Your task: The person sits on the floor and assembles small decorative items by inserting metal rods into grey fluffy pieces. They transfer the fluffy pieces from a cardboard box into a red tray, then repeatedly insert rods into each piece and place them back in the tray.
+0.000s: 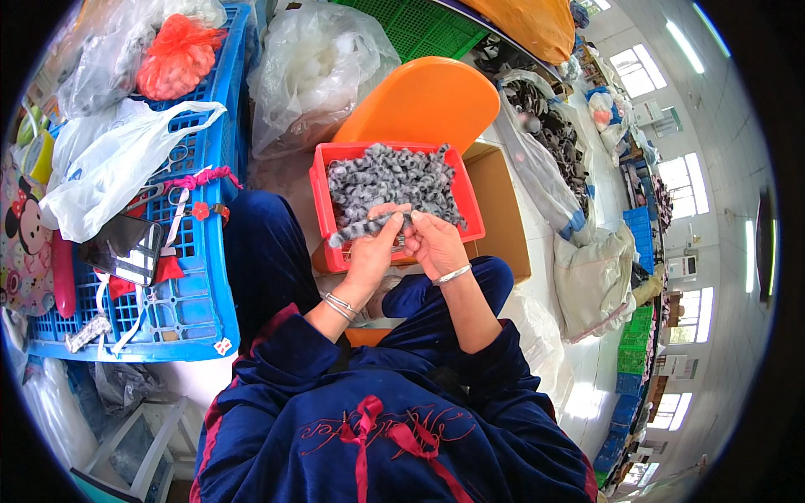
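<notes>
Between my two hands I hold a striped grey-and-black plush tail (360,229), stretched out sideways over the near rim of a red plastic basket (325,220). My left hand (375,243) pinches it near the middle, and its rounded end sticks out to the left. At the tail's other end, my right hand (436,244) has thumb and fingers closed on it, close beside the left fingertips. Many more curled grey plush tails (394,180) fill the basket. Whether anything small is held between the fingertips is hidden.
A blue plastic crate (194,306) at my left carries a phone (124,249), scissors (178,155) and a white plastic bag (117,159). Behind the basket stand an orange stool (428,96) and a clear bag (314,80). A cardboard box (501,205) sits right of the basket.
</notes>
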A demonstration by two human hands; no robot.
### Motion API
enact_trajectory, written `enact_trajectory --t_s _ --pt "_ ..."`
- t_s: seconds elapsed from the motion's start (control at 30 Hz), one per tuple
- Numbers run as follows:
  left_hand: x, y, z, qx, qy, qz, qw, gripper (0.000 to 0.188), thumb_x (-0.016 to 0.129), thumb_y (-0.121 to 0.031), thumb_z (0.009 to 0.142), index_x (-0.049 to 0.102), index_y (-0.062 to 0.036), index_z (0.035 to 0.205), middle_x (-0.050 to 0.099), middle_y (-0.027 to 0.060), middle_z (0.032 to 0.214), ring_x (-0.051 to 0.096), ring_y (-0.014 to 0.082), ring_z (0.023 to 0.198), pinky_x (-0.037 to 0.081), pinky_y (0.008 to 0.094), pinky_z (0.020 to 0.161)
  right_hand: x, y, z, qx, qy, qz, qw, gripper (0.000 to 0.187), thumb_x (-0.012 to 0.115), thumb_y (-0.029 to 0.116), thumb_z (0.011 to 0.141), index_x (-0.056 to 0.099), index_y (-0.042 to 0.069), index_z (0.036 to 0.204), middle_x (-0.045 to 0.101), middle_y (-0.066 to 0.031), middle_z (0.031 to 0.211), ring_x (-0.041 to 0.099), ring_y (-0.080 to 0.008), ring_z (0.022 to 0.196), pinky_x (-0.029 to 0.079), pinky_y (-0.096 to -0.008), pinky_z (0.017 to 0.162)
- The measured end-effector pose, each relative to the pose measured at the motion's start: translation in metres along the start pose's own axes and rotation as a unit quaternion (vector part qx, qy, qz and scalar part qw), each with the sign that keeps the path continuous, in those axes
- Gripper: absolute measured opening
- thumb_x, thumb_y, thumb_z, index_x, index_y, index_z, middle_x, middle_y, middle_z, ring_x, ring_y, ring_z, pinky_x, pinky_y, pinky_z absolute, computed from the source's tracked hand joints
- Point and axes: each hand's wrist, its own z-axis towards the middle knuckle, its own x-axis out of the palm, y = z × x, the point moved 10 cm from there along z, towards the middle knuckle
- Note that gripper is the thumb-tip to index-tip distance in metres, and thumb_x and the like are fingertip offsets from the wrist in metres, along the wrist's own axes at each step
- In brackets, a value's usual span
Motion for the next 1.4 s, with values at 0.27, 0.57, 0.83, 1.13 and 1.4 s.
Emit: enact_trajectory --t_s 0.27,0.57,0.83,1.13,1.4 --pt "0.0 0.01 -0.002 -0.039 -0.003 -0.006 0.999 0.023 0.054 -0.021 0.098 0.063 -0.0024 0.109 0.062 0.0016 0.084 0.06 0.0072 0.071 0.05 0.0208 0.059 0.023 0.005 -0.003 0.01 0.073 0.046 0.996 0.026 0.055 0.022 0.098 0.062 -0.003 0.101 0.056 -0.0019 0.076 0.049 -0.008 0.059 0.043 -0.0207 0.054" --pt "0.005 0.009 -0.006 -0.051 -0.002 -0.005 0.999 0.025 0.052 -0.021 0.099 0.061 0.0003 0.108 0.063 0.0031 0.083 0.063 0.0103 0.072 0.051 0.0221 0.059 0.002 -0.005 0.001 0.037 0.067 0.044 0.996 0.02 0.06 0.021 0.096 0.057 0.005 0.083 0.058 -0.0019 0.073 0.051 -0.0092 0.058 0.044 -0.0247 0.052" --pt "0.007 0.006 -0.011 -0.066 -0.011 0.024 0.997 0.023 0.052 -0.02 0.099 0.061 0.0009 0.106 0.064 0.0042 0.081 0.062 0.011 0.07 0.05 0.0233 0.061 -0.005 -0.006 0.0 0.033 0.064 0.027 0.997 0.019 0.062 0.018 0.094 0.055 0.008 0.08 0.058 -0.0024 0.071 0.053 -0.0114 0.058 0.046 -0.0283 0.053" --pt "0.006 0.013 -0.015 -0.087 -0.017 0.055 0.995 0.023 0.053 -0.019 0.098 0.063 0.0011 0.106 0.064 0.003 0.082 0.06 0.0094 0.068 0.048 0.0221 0.06 -0.006 -0.003 0.0 -0.027 0.056 -0.019 0.998 0.029 0.057 0.015 0.096 0.052 0.004 0.069 0.06 -0.0235 0.115 0.044 -0.0056 0.055 0.044 -0.0203 0.054" --pt "0.005 0.021 -0.002 0.029 0.043 0.152 0.987 0.032 0.054 -0.022 0.097 0.061 -0.0013 0.12 0.059 0.0009 0.115 0.057 0.0066 0.089 0.047 0.0218 0.071 -0.079 0.044 0.003 -0.127 -0.111 -0.122 0.978 0.019 0.057 0.014 0.095 0.057 0.004 0.079 0.061 -0.0069 0.074 0.049 -0.009 0.052 0.042 -0.0222 0.047"
